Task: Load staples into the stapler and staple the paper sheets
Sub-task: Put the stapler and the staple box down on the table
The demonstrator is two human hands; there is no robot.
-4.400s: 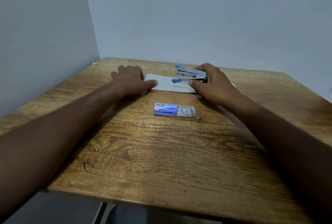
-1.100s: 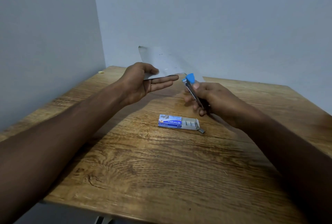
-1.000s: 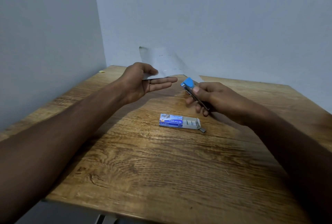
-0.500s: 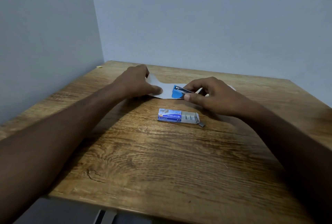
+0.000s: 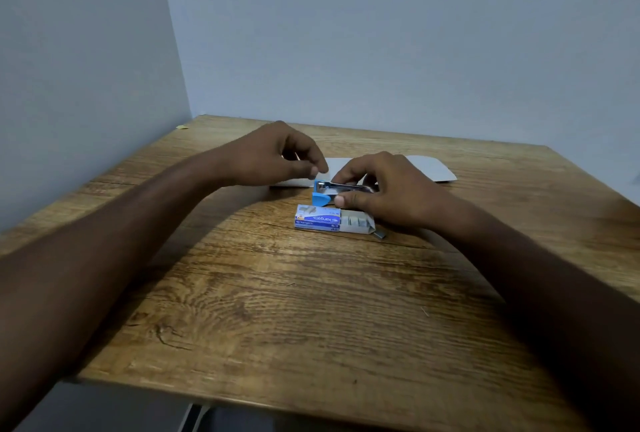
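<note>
The white paper sheets (image 5: 429, 168) lie flat on the wooden table (image 5: 311, 310), at its far side. My left hand (image 5: 273, 157) covers their left end, fingers curled, with thumb and fingertips pinched on the paper. My right hand (image 5: 394, 189) grips the blue and metal stapler (image 5: 329, 190), which lies level at the paper's near edge with its blue nose pointing left. Just in front of the stapler sits the blue staple box (image 5: 318, 220), its tray slid out to the right and showing staples (image 5: 358, 223).
A loose staple strip (image 5: 381, 233) lies at the right end of the box. Grey walls close off the table's far and left sides. A small yellow scrap (image 5: 182, 127) sits in the far left corner. The table's front edge runs close to me.
One second ago my left hand held the paper up in the air and my right hand held the stapler tilted. Both have come down; the paper is flat and the stapler is level at its edge.
</note>
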